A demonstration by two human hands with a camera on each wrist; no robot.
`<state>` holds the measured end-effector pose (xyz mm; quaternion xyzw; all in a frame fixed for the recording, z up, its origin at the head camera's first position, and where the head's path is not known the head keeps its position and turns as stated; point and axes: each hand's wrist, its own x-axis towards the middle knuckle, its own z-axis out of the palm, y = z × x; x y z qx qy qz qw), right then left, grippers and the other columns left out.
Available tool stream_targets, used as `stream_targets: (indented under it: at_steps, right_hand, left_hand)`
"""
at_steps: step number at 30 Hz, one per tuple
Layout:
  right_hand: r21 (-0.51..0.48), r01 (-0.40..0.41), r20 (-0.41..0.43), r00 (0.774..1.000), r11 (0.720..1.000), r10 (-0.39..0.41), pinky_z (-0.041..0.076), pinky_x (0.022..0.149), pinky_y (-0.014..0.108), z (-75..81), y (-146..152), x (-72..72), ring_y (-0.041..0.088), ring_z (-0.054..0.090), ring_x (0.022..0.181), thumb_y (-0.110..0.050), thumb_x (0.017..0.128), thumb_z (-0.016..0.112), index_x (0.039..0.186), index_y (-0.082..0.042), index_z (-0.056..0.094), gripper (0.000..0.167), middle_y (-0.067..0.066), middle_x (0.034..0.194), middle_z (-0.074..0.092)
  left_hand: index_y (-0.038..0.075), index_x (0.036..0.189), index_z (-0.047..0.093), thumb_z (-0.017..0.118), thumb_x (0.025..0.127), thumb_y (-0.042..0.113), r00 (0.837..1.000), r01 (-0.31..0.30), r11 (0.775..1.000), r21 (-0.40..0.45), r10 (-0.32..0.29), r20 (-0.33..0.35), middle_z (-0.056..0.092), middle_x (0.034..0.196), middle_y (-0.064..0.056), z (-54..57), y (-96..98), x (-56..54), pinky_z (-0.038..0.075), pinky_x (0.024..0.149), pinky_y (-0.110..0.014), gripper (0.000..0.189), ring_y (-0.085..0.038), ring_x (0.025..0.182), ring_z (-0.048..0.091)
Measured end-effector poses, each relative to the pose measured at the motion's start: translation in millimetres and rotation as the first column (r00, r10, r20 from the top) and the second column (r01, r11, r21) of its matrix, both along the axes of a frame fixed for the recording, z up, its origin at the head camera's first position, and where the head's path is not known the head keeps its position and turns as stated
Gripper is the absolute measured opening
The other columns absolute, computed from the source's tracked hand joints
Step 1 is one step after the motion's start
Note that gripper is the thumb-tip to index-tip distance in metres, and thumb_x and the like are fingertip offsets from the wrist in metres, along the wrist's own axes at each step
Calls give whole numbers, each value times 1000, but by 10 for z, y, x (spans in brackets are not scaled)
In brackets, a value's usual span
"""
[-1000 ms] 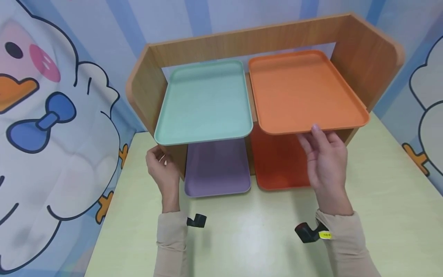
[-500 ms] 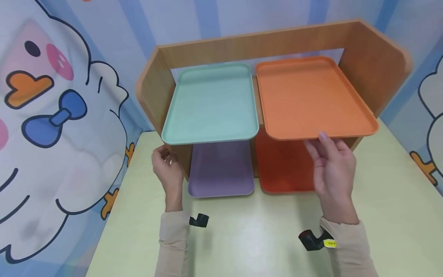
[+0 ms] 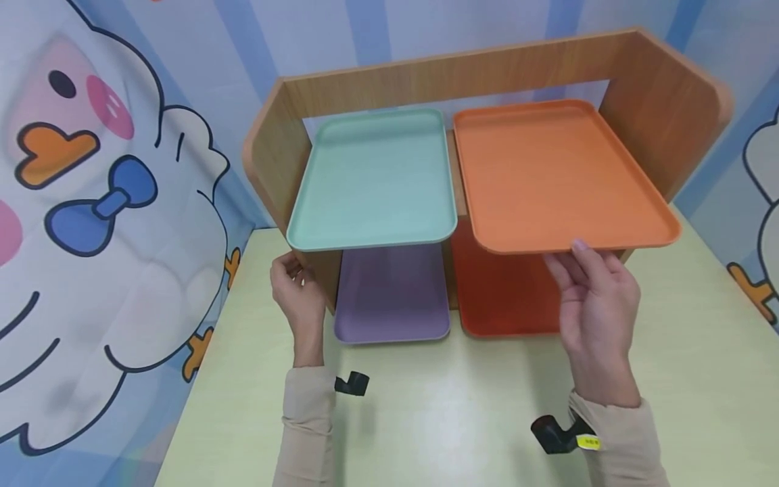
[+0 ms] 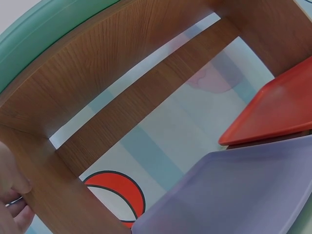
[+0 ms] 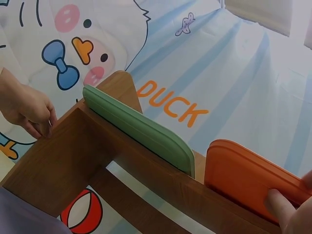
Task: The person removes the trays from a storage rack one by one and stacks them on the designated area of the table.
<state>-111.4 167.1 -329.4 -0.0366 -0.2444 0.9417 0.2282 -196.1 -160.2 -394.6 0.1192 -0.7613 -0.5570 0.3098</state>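
Note:
My right hand [image 3: 602,321] pinches the front edge of an orange tray [image 3: 560,176], thumb on top and fingers beneath. The tray lies on the upper right of a wooden shelf [image 3: 462,67], its front part jutting out. Beside it rests a mint green tray [image 3: 377,179] on the upper left. My left hand [image 3: 299,291] grips the front edge of the shelf's left side panel [image 4: 63,190], with bent fingers. Below are a purple tray [image 3: 392,297] on the left and a red tray [image 3: 505,291] on the right, partly hidden by the orange tray and my right hand.
The shelf stands on a pale yellow-green table [image 3: 438,412] against a blue striped cloth backdrop [image 3: 414,34] with cartoon ducks. A vertical wooden divider [image 3: 450,274] separates the lower trays. Each wrist carries a small black camera [image 3: 554,434].
The orange tray has slid toward me, its front edge now farther out than the green tray's, my right hand moving with it. The left hand keeps its hold; the head view has shifted slightly.

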Motion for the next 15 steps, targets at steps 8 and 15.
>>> stream_targets:
  at_steps: [8,15]
  right_hand:
    - [27,23,-14,1000,999,-23,53,83,42,9,-9,74,33,69,94,8,84,64,114,17,55,32,24,107,65]
    - [34,33,-20,999,999,-33,53,83,41,-14,-8,141,33,69,95,8,85,64,109,18,56,27,23,106,65]
  left_hand:
    - [-2,118,51,45,92,-8,1000,7,1000,8,-7,5,54,117,-14,12,3,-7,49,93,-29,27,-20,107,54]
    - [-2,116,52,46,92,-8,1000,8,1000,-5,-7,10,56,115,-14,16,3,2,49,93,-28,25,-21,106,55]
